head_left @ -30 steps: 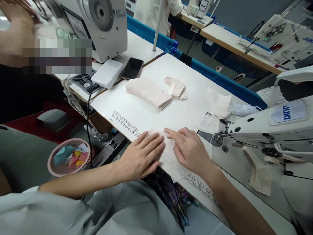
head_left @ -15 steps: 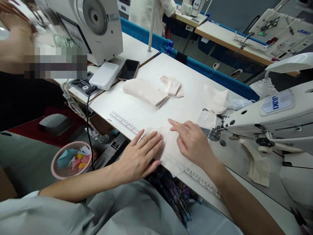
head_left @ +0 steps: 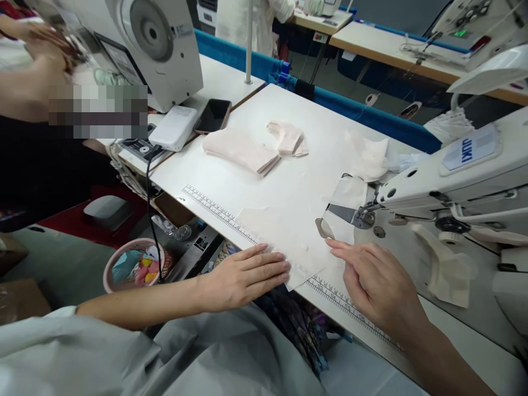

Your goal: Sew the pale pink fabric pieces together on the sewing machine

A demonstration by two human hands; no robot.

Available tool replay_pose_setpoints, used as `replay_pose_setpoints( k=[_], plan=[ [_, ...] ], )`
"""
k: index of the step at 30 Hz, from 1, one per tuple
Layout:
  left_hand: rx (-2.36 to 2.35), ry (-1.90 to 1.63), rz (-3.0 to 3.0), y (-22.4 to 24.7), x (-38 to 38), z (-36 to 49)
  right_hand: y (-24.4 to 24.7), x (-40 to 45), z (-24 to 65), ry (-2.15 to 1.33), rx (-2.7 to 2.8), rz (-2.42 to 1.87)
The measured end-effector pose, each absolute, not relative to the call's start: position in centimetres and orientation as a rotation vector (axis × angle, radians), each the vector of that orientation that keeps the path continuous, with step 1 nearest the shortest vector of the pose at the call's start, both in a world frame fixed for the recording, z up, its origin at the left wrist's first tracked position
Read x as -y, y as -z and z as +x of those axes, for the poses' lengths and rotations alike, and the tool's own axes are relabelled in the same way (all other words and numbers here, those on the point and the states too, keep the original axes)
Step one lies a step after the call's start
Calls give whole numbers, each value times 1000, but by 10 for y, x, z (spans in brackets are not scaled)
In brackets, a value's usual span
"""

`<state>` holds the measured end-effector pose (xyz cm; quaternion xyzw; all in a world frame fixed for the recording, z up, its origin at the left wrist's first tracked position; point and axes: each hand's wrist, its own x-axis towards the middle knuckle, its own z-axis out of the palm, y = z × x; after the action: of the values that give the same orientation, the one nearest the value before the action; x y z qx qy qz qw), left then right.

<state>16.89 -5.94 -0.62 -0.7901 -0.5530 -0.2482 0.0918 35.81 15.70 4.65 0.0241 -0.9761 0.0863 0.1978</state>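
A thin cream fabric piece (head_left: pixel 268 223) lies on the white sewing table, its lower corner reaching over the front edge. My left hand (head_left: pixel 251 275) rests flat on that piece's near edge, fingers stretched out and close together. To the right, my right hand (head_left: pixel 377 280) hovers low with the index finger extended and the thumb apart. Its index fingertip is at the near end of an oval metal loop (head_left: pixel 324 229); whether it touches cannot be made out. A dark metal plate (head_left: pixel 344 213) and a pale fabric piece (head_left: pixel 350 190) lie beside the presser foot.
A white JUKI sewing machine (head_left: pixel 462 170) stands at the right. Folded cream fabric (head_left: pixel 243 149) and smaller folded pieces (head_left: pixel 289 138) lie farther back. A phone (head_left: pixel 213 115) and white power bank (head_left: pixel 173 127) sit left. A pink basket (head_left: pixel 110 272) is below; another person's arm (head_left: pixel 28 82) is upper left.
My right hand has moved right and nearer, off the fabric towards the machine's front. My left hand has slid towards the table edge, uncovering more fabric. The metal loop now shows.
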Motion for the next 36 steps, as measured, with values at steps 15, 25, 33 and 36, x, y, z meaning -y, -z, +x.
replay_pose_setpoints(
  k=[15, 25, 33, 36],
  plan=[
    [2074, 1444, -2418, -38, 19, 157, -49, -120, 369, -1079, 2710, 141],
    [2783, 1014, -2817, -73, -106, 155, -53, -139, 385, -1646, 2333, -470],
    [2628, 510, -2859, -66, -158, 159, -48, -155, 386, -2186, 2001, -749],
    [2528, 416, -2774, -63, -162, 160, -45, -159, 383, -2309, 1925, -791]
  ],
)
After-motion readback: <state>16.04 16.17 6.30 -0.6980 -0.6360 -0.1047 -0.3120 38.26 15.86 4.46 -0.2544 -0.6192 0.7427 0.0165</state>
